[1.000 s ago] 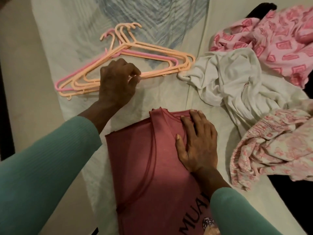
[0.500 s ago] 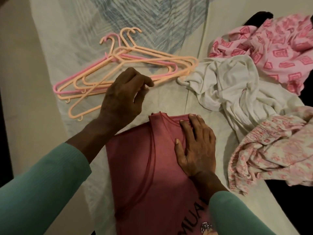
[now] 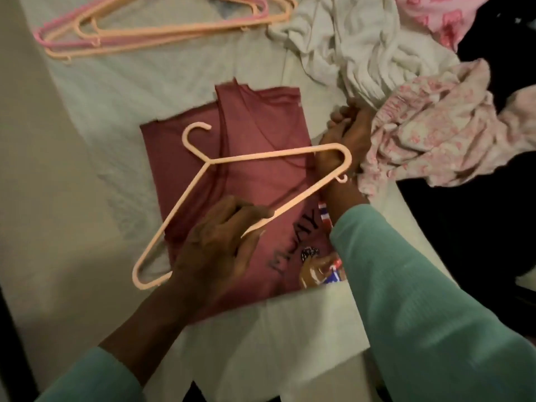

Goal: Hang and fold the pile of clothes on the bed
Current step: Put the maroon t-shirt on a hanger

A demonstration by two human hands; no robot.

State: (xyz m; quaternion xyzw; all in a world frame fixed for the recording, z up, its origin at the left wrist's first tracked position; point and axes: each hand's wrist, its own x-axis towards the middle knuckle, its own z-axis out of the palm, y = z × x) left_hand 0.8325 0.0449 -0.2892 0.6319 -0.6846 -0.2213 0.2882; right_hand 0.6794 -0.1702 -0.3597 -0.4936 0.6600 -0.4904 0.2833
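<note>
One peach hanger [image 3: 261,154] is in the left hand [image 3: 220,245]. The fingers of that hand curl round the long bottom bar of the hanger and hold it tight. The hanger is tilted, with its hook pointing up and away from the person. It is held over a red shirt [image 3: 255,120].

The red shirt lies flat on the bed [image 3: 130,91], right in front of the person. It is folded into a tidy shape. Some dark letters and a small picture show on the near part of it.

The right hand [image 3: 345,143] is at the right edge of the red shirt, next to the heap of clothes. Its fingers look bent, but the picture is blurry there. I cannot tell if they hold anything. One end of the hanger crosses in front of that wrist.

More hangers [image 3: 162,33], peach and pink, lie in a bunch at the far side of the bed. A white top [image 3: 362,47] lies crumpled to the right. A cloth with little pink flowers [image 3: 435,134] sits beside it, touching the right hand. A bright pink cloth [image 3: 435,15] is farther back. Both arms wear green sleeves [image 3: 420,300].
</note>
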